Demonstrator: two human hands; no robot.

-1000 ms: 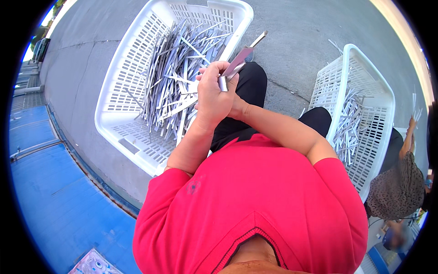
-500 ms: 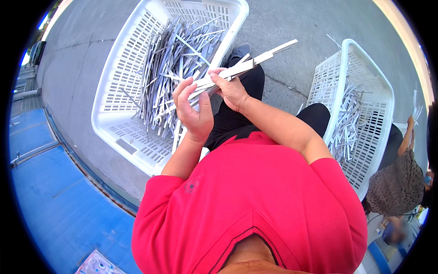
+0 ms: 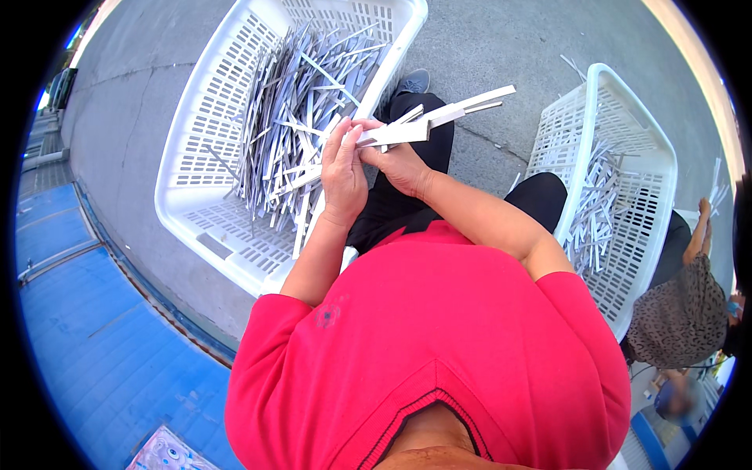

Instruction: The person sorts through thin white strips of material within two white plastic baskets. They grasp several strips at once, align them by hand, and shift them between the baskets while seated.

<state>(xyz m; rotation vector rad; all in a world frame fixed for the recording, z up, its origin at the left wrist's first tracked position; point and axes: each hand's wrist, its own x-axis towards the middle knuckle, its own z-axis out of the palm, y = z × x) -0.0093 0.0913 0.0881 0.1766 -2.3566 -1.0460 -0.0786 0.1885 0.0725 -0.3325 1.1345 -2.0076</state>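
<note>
My right hand (image 3: pixel 401 166) is closed around a bundle of thin, flat white strips (image 3: pixel 392 135). The strips stick out unevenly to the right, some far beyond the others. My left hand (image 3: pixel 345 176) lies against the bundle's left end, fingers stretched upward and close together, palm facing the strip ends. Both hands are over the near right side of a large white slotted basket (image 3: pixel 182 157). Inside it lies a heap of loose white and grey strips (image 3: pixel 301 117), mostly lengthwise with several crossing. Part of my right fingers is hidden behind the bundle.
A second white basket (image 3: pixel 666 149) holding shorter strips (image 3: pixel 599 211) stands right of my knee. Beyond it a person in a patterned top (image 3: pixel 677 325) holds up a few strips. Blue metal panels (image 3: pixel 94 321) are at the left; grey concrete floor (image 3: pixel 486 47) lies around the baskets.
My left hand has moved from beside the strips, fingers curled and apart, to lie straightened against their left end. The bundle has swung flatter, its right end a little lower.
</note>
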